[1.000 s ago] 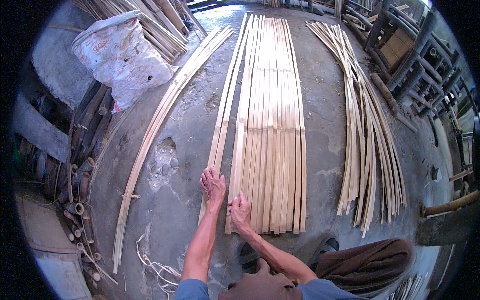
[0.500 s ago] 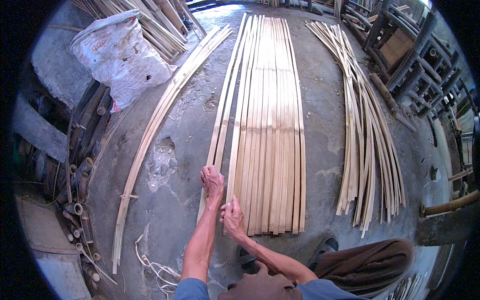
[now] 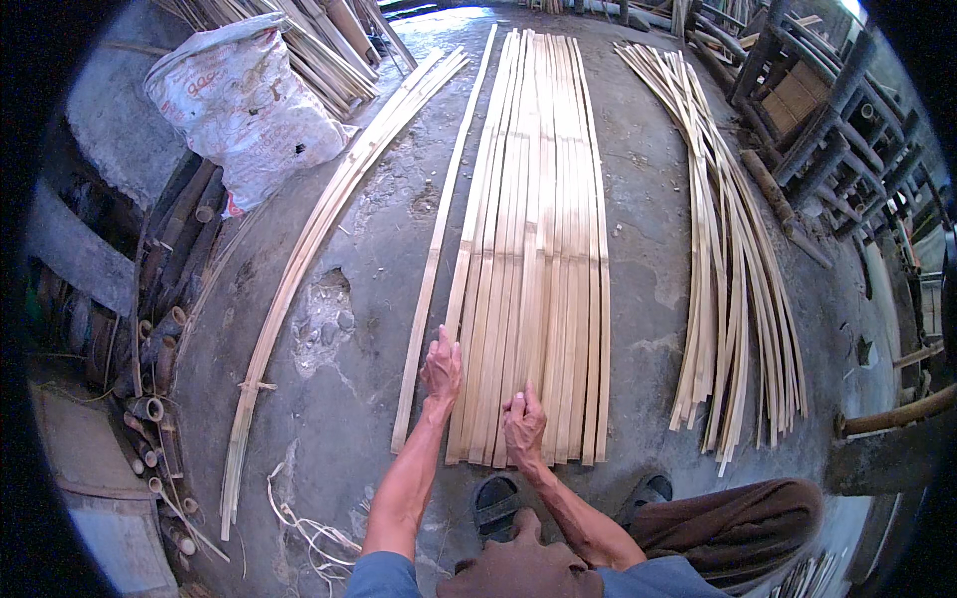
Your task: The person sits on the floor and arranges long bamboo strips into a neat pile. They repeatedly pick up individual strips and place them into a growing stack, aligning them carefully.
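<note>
Long, pale bamboo strips (image 3: 558, 319) lie side by side on the concrete floor, forming a flat row straight in front of me. At the row's left edge, my left hand (image 3: 442, 371) has its fingers curled around the outer strip. Lower down, over the near part of the row, my right hand (image 3: 525, 429) is closed with a strip between thumb and fingers; the exact grip is partly hidden. One single strip (image 3: 431, 274) lies apart to the left of the row, beside my left hand and untouched.
A bundle of strips (image 3: 314, 224) tied near its lower end lies to the left. Looser strips (image 3: 733, 249) fan out at the right. A white sack (image 3: 244, 105), bamboo poles (image 3: 169, 324) and a tangle of thin strips (image 3: 304, 533) lie leftward. A dark pole frame (image 3: 832, 130) stands far right.
A strip that lay apart is now against the row's left side. My left hand has shifted slightly right; my right hand has moved right, from the row's left edge to its middle.
</note>
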Demonstrator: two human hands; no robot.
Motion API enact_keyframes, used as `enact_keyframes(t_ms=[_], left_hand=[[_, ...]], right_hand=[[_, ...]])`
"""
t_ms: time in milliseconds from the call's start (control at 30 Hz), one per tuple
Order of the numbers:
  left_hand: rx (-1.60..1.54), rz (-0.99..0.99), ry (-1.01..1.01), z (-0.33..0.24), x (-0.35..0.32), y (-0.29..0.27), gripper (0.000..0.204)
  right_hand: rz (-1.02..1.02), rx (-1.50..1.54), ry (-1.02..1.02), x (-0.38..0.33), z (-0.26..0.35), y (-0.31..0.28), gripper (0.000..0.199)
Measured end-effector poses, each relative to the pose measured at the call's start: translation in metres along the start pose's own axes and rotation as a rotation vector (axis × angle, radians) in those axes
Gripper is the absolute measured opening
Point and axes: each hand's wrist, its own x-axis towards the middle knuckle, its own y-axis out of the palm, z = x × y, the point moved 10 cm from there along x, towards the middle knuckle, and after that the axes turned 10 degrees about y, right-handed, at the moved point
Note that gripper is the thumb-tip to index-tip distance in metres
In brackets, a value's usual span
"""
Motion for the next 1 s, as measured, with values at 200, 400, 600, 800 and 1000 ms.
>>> enact_keyframes(t_ms=[200, 400, 600, 800, 1000], left_hand=[[0.038, -0.031, 0.049, -0.008, -0.003, 0.003, 0.054], [0.044, 0.037, -0.027, -0.018, -0.006, -0.007, 0.054], [0.099, -0.024, -0.016, -0.005, -0.010, -0.004, 0.053], [0.109, -0.001, -0.087, -0.004, -0.008, 0.001, 0.050], [0.065, 0.002, -0.060, 0.005, -0.015, 0.003, 0.050]], right_hand=[[-0.030, -0.063, 0.039, 0.004, -0.012, -0.010, 0.050], [-0.051, -0.107, 0.115, 0.004, -0.014, -0.020, 0.050], [-0.009, -0.082, 0.161, 0.004, -0.022, -0.015, 0.050], [-0.038, -0.076, 0.116, 0.005, -0.021, -0.021, 0.053], [0.027, -0.110, 0.081, 0.010, -0.030, -0.014, 0.056]])
